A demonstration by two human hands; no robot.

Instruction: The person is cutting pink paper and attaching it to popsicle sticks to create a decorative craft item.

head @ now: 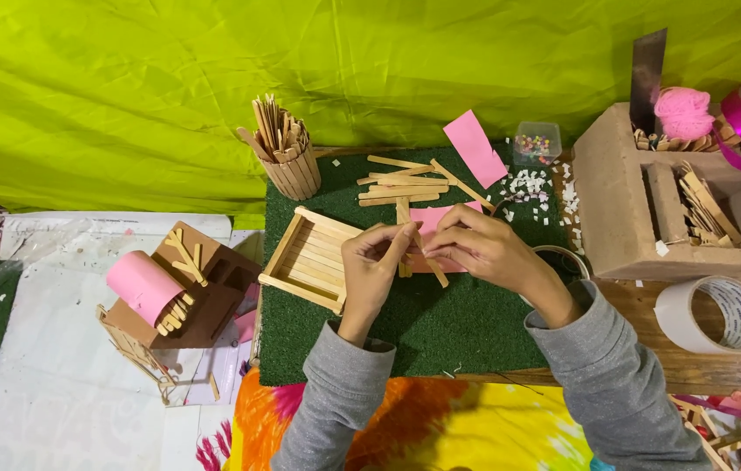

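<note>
The head camera looked straight down on both hands, which met over a square mat of green artificial grass. The left hand had its fingertips pinched shut on the top of a thin flat wooden craft stick. The right hand closed against it from the other side, thumb and forefinger gripping the same stick. A second stick slanted out below the fingers. Under the right hand lay a pink rectangular paper piece, mostly hidden.

Just left of the hands sat a shallow square tray built of wooden sticks. Beyond them a loose pile of flat wooden sticks lay on the grass, with another pink paper strip tilted beside it and white paper scraps scattered near a small clear plastic box. A round holder made of sticks stood at the mat's far left corner, full of more sticks. To the right stood a brown cardboard box and a roll of pale tape.
</note>
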